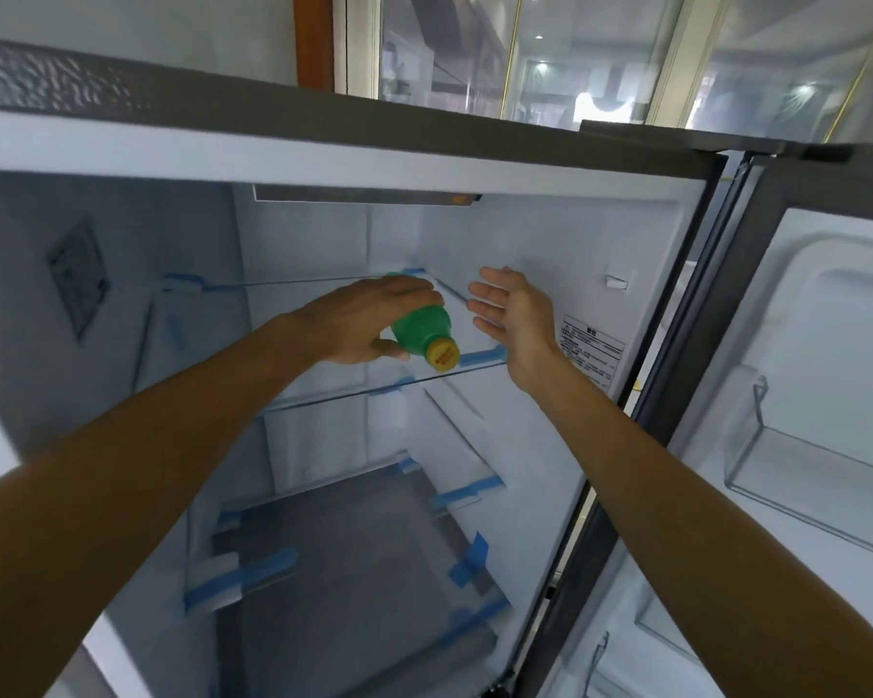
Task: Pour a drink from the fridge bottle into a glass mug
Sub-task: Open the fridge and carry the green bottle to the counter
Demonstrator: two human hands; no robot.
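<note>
Gripping the green bottle [419, 327] around its body, the left hand [364, 319] holds it above the upper glass shelf [349, 392] of the open fridge; whether its base touches the shelf I cannot tell. Its long axis is tilted, with the yellow cap [443, 354] pointing out toward 5 o'clock. The right hand [512, 314] hovers just beside it at 3 o'clock, fingers straight, palm facing the bottle, holding nothing. The fridge wall with its warning label [590, 355] stands close at 3 o'clock and the door bin [802, 460] at 4. The way out toward 6 o'clock looks free. No glass mug is in view.
</note>
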